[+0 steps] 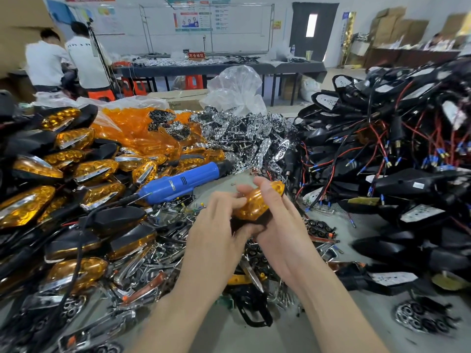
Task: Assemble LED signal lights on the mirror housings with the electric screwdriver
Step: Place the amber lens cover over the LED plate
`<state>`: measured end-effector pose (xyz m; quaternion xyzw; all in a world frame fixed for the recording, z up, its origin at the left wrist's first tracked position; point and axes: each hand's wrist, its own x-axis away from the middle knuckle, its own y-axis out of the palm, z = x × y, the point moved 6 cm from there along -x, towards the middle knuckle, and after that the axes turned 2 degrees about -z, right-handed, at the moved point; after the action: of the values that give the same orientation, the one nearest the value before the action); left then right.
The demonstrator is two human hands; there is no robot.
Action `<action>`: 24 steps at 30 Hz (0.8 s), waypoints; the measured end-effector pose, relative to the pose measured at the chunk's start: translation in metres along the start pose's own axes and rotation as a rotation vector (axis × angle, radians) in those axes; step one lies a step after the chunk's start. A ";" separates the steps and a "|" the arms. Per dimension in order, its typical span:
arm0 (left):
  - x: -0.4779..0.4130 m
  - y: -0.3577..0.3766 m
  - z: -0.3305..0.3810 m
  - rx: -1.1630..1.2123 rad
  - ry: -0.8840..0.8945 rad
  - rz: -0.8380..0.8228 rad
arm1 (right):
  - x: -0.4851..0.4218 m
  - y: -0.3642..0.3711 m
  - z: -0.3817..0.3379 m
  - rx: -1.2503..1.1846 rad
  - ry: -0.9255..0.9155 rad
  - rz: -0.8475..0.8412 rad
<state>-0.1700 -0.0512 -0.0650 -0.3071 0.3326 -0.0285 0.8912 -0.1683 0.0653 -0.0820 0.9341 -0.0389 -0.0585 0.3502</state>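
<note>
Both hands hold one black mirror housing with an amber signal lens (257,203) above the table's middle. My left hand (216,225) grips its near left side, fingers curled over the lens. My right hand (277,225) wraps around its right side and underside, thumb along the top edge. The blue electric screwdriver (183,183) lies untouched just left of the hands, tip pointing up and right, its black cord trailing toward the lower left.
Finished amber-lens housings (63,174) are heaped on the left. Loose amber lenses (132,128) and chrome reflectors (244,133) pile at the back. Black housings with red and black wires (382,154) stack on the right. Chrome trims and screws (158,253) litter the near table. Two people stand far left.
</note>
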 end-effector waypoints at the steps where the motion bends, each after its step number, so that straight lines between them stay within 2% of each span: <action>1: 0.001 -0.001 0.003 -0.054 0.056 0.027 | 0.001 0.001 0.000 -0.020 0.000 -0.013; 5: 0.005 -0.002 0.010 -0.102 0.159 0.093 | 0.001 0.002 0.000 -0.122 0.025 -0.020; 9: 0.005 -0.001 0.014 -0.102 0.211 0.049 | 0.000 -0.003 -0.004 -0.169 -0.002 -0.012; 13: 0.007 -0.011 0.012 -0.056 0.125 -0.021 | -0.005 -0.022 -0.021 -0.272 -0.098 0.054; 15: 0.008 -0.014 0.008 -0.017 0.055 -0.102 | -0.007 -0.036 -0.028 -0.294 -0.151 0.118; 17: 0.012 -0.010 0.009 0.010 0.021 -0.253 | -0.008 -0.046 -0.031 -0.313 -0.188 0.184; 21: 0.026 0.006 0.028 -0.056 0.170 -0.533 | -0.011 -0.056 -0.035 -0.338 -0.214 0.255; 24: 0.038 0.014 0.028 -0.184 0.162 -0.657 | -0.011 -0.057 -0.035 -0.358 -0.201 0.251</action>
<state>-0.1260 -0.0344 -0.0783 -0.4736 0.2871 -0.3078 0.7736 -0.1727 0.1319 -0.0929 0.8344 -0.1785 -0.1133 0.5091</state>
